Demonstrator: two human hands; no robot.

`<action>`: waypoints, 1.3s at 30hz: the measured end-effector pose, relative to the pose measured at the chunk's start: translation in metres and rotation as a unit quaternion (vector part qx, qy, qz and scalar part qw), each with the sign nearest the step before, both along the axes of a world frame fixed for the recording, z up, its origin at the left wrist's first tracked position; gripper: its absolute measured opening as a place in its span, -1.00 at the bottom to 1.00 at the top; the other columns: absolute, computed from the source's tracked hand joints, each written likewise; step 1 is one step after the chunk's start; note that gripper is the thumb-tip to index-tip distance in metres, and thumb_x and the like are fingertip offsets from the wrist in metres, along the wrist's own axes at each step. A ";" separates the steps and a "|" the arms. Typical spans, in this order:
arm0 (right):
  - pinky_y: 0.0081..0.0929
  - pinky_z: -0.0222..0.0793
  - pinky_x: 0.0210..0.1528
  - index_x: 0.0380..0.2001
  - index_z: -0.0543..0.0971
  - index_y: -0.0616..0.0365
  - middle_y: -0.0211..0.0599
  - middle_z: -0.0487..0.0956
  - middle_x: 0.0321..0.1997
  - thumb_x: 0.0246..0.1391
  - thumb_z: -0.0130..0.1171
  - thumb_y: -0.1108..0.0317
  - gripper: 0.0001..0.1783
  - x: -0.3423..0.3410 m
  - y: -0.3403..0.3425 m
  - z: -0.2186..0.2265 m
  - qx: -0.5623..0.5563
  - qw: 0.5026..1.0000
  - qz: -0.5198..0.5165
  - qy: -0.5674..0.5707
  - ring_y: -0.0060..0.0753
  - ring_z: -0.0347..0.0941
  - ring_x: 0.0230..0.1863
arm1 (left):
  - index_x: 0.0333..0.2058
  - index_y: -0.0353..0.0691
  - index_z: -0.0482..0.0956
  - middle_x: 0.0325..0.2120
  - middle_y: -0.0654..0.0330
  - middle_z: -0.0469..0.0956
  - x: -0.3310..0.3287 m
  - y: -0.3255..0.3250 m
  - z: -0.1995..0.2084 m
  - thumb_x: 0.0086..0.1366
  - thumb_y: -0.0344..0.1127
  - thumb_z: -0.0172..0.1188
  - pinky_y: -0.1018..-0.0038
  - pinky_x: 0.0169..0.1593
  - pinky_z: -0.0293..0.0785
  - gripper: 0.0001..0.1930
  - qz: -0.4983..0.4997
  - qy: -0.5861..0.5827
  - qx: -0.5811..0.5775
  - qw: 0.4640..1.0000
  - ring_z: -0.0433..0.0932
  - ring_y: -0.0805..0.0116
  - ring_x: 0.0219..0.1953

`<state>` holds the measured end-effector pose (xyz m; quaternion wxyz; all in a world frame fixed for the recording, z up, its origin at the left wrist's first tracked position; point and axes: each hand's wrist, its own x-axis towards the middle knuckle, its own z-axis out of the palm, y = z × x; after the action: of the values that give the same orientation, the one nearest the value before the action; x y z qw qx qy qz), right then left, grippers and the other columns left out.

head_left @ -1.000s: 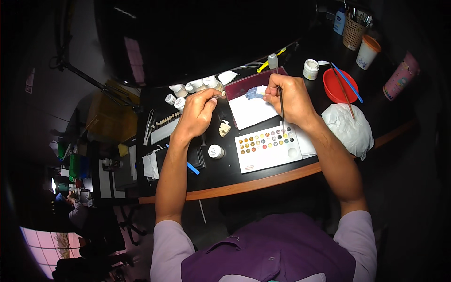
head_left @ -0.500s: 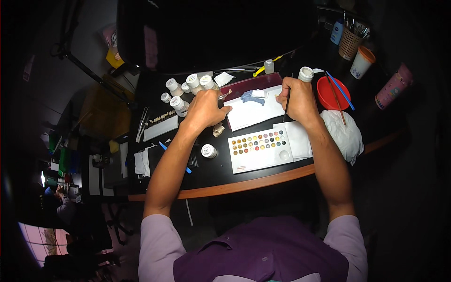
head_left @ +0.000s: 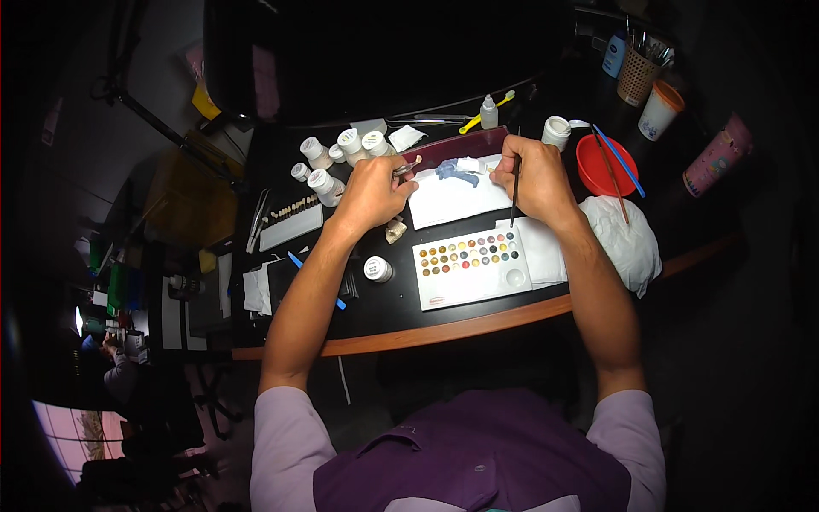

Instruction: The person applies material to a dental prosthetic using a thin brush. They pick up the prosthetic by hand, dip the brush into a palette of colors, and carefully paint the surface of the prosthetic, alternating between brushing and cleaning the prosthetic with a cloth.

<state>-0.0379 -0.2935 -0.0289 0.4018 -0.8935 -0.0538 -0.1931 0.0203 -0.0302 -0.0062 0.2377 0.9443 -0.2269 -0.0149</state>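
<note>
My left hand (head_left: 373, 194) is closed on a slim metal holder (head_left: 403, 170), probably tweezers. A small tooth-shaped piece (head_left: 418, 160) sits at its tip. In my right hand (head_left: 539, 179) is a thin dark brush (head_left: 515, 194), its lower end above the paint palette (head_left: 465, 293). That white palette has rows of coloured wells. Between my hands lies a white slab (head_left: 444, 210) with a maroon edge, bearing a crumpled blue-grey cloth (head_left: 458, 175). Left of my left hand stand several white-lidded jars (head_left: 321, 183). A pale tooth model piece (head_left: 395, 230) rests below that hand.
At right are a red bowl (head_left: 589, 175) with brushes across it, a white tissue wad (head_left: 623, 247), an orange-rimmed cup (head_left: 657, 115) and a brush basket (head_left: 636, 78). A tooth shade rack (head_left: 293, 226) and a lone jar (head_left: 378, 269) are at left. A yellow toothbrush (head_left: 486, 113) lies behind.
My right hand has shifted a little left and away from the white jar, carrying the brush. My left hand has stayed nearly in place with the tooth-shaped piece slightly higher.
</note>
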 end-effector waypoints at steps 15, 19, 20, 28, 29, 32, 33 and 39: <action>-0.33 0.53 -0.29 -0.53 0.49 0.27 -0.07 0.66 -0.53 -0.05 0.40 0.67 -0.77 -0.002 0.008 -0.005 0.013 0.997 0.076 0.002 -0.21 0.70 -0.42 | -0.18 -0.31 0.76 -0.55 0.12 0.63 -0.025 0.109 0.043 0.22 -0.35 0.33 0.41 -0.31 0.48 -0.77 0.119 -0.038 -0.009 0.992 0.56 0.42 -0.49; -0.36 0.54 -0.25 -0.53 0.46 0.28 -0.06 0.68 -0.49 -0.02 0.40 0.66 -0.74 -0.005 0.013 -0.002 -0.025 0.996 0.076 0.023 -0.25 0.73 -0.37 | -0.23 -0.32 0.76 -0.52 0.08 0.67 -0.030 0.149 0.048 0.23 -0.32 0.35 0.39 -0.27 0.49 -0.79 0.166 -0.037 0.004 0.985 0.59 0.40 -0.46; -0.37 0.53 -0.26 -0.54 0.45 0.27 -0.07 0.68 -0.50 -0.02 0.41 0.66 -0.72 -0.004 0.013 -0.002 -0.021 0.997 0.073 0.028 -0.28 0.71 -0.38 | -0.26 -0.33 0.76 -0.51 0.07 0.68 -0.030 0.163 0.048 0.22 -0.31 0.38 0.39 -0.25 0.50 -0.79 0.159 -0.053 0.010 0.986 0.60 0.40 -0.44; -0.47 0.41 -0.35 -0.56 0.40 0.24 -0.21 0.58 -0.57 -0.04 0.46 0.63 -0.65 -0.003 0.015 -0.003 -0.041 0.997 0.063 0.022 -0.53 0.50 -0.48 | -0.34 -0.34 0.77 -0.52 0.16 0.68 -0.058 0.256 0.050 0.11 -0.37 0.48 0.44 -0.24 0.51 -0.82 0.298 -0.026 0.063 0.952 0.60 0.45 -0.44; -0.48 0.42 -0.34 -0.57 0.39 0.23 -0.19 0.60 -0.56 -0.04 0.45 0.64 -0.64 -0.005 0.015 -0.001 -0.042 0.997 0.065 0.023 -0.53 0.53 -0.46 | -0.34 -0.34 0.78 -0.52 0.15 0.68 -0.066 0.262 0.049 0.10 -0.37 0.48 0.44 -0.24 0.51 -0.82 0.304 -0.015 0.071 0.950 0.60 0.45 -0.44; -0.49 0.44 -0.31 -0.57 0.36 0.23 -0.16 0.63 -0.52 -0.04 0.42 0.70 -0.63 -0.004 0.016 -0.004 -0.035 0.996 0.072 0.033 -0.53 0.57 -0.41 | -0.35 -0.34 0.78 -0.54 0.18 0.66 -0.092 0.280 0.038 0.08 -0.35 0.51 0.45 -0.25 0.50 -0.80 0.322 0.017 0.069 0.944 0.57 0.46 -0.46; -0.48 0.44 -0.30 -0.57 0.36 0.23 -0.16 0.63 -0.52 -0.04 0.41 0.70 -0.63 -0.004 0.017 -0.004 -0.034 0.996 0.074 0.035 -0.53 0.57 -0.41 | -0.35 -0.34 0.78 -0.55 0.19 0.65 -0.099 0.284 0.030 0.08 -0.34 0.51 0.46 -0.26 0.49 -0.80 0.334 0.018 0.060 0.940 0.56 0.47 -0.46; -0.49 0.46 -0.27 -0.58 0.35 0.23 -0.15 0.64 -0.51 -0.04 0.41 0.70 -0.63 -0.004 0.019 -0.006 -0.047 0.994 0.085 0.039 -0.54 0.56 -0.39 | -0.36 -0.31 0.80 -0.55 0.12 0.67 -0.111 0.312 -0.015 0.13 -0.12 0.54 0.37 -0.25 0.55 -0.68 0.422 0.001 -0.005 0.906 0.64 0.33 -0.44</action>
<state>-0.0415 -0.2746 -0.0344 0.3758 -0.9105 -0.1233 -0.1208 -0.0910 0.2815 -0.0213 0.2268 0.9505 0.1933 0.0873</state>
